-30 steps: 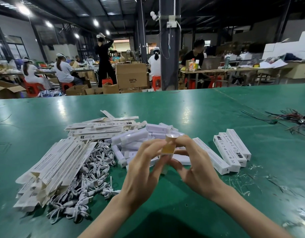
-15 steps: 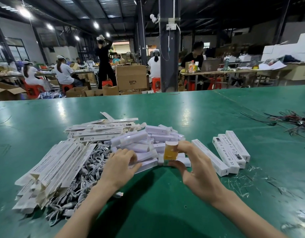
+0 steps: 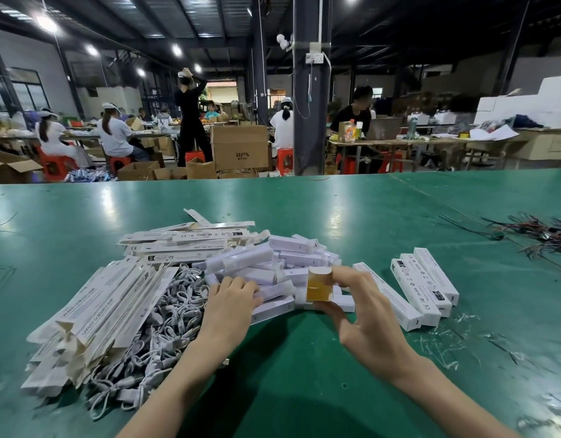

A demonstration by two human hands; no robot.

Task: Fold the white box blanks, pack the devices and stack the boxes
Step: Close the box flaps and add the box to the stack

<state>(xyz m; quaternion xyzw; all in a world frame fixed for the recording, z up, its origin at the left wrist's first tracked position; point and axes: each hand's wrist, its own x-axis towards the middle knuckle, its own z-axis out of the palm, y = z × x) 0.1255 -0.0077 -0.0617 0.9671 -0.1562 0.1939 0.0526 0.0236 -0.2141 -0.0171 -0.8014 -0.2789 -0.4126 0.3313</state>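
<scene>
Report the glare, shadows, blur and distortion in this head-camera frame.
Head view: the ceiling lamps leave pale glare patches on the green table. The forearms cast a soft dark shadow on it near the bottom edge. The wide lens stretches the box blanks at the lower left, which look smeared. The right hand and the amber roll it pinches are sharp.

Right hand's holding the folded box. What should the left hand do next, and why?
Probably grip one white device and lift it toward the box: the left hand rests on the device pile, and the right hand pinches the box, brown end showing.
</scene>
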